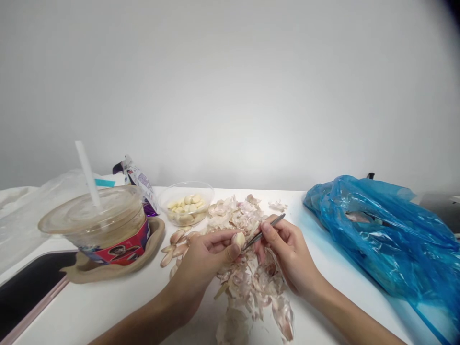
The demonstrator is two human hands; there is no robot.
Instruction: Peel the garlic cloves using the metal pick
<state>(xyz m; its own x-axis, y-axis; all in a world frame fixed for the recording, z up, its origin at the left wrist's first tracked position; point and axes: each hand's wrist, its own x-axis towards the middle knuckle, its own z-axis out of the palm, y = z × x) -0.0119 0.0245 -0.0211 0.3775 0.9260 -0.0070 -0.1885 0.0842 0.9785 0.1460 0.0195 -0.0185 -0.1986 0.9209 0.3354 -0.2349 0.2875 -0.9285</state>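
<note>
Between the thumb and fingers of my left hand (212, 254) is a pale garlic clove (238, 239), its skin largely off. My right hand (287, 249) grips a thin dark metal tool (264, 232) like tweezers or a small blade; its lower end points at the clove, and I cannot tell if it touches. Under both hands spreads a heap of papery garlic skins (244, 282). Left of the heap lie several unpeeled cloves (178, 243). Behind them stands a clear plastic bowl (166, 194) with peeled cloves (187, 205) in it.
A lidded drink cup (118, 235) with a white straw sits in a cardboard holder (108, 274) at left, beside a dark-screened device (32, 282). Behind it are a purple-and-silver wrapper (140, 182) and clear plastic (36, 215). A blue plastic bag (381, 230) covers the right side of the white table (136, 311).
</note>
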